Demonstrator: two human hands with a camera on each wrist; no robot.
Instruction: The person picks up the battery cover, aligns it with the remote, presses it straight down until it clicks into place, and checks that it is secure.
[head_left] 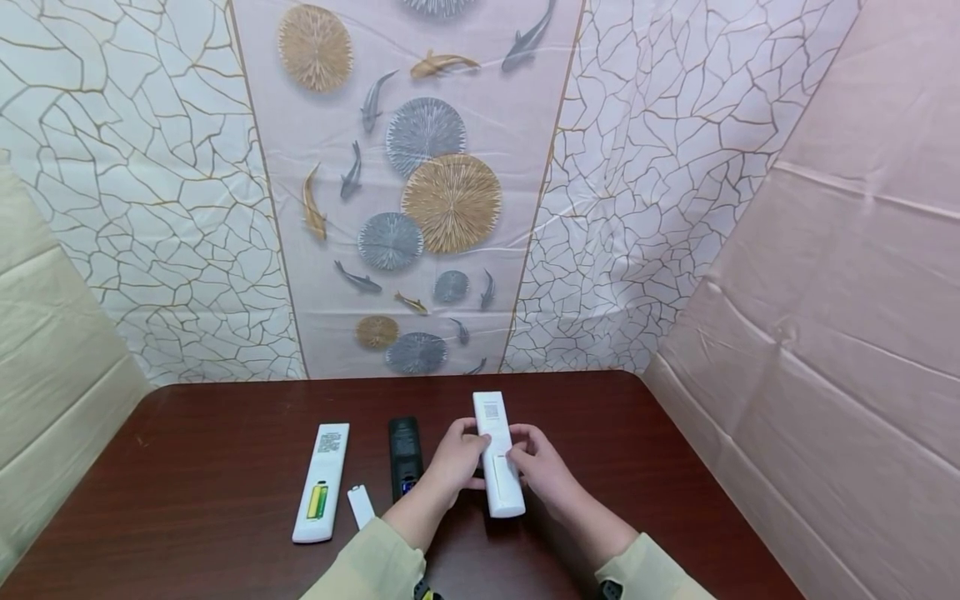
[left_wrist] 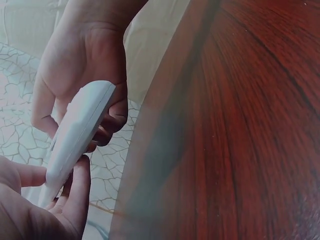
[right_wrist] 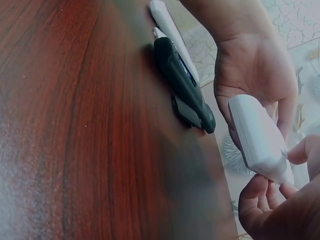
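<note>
A white remote control (head_left: 492, 421) is held above the table, its back with a printed label and battery cover (head_left: 501, 477) facing up. My left hand (head_left: 448, 460) grips its left side, thumb on the back and fingers beneath. My right hand (head_left: 551, 475) holds the opposite side, with its thumb at the upper end of the battery cover. In the left wrist view the remote control (left_wrist: 82, 125) is seen edge-on between both hands. The right wrist view shows its rounded end (right_wrist: 252, 132).
Left of the hands lies another white remote control (head_left: 327, 467), its battery compartment uncovered around a green-and-yellow battery (head_left: 317, 500). Beside it are a loose white cover (head_left: 361, 505) and a black remote control (head_left: 406, 446). A small black piece (right_wrist: 187, 112) lies near the black remote.
</note>
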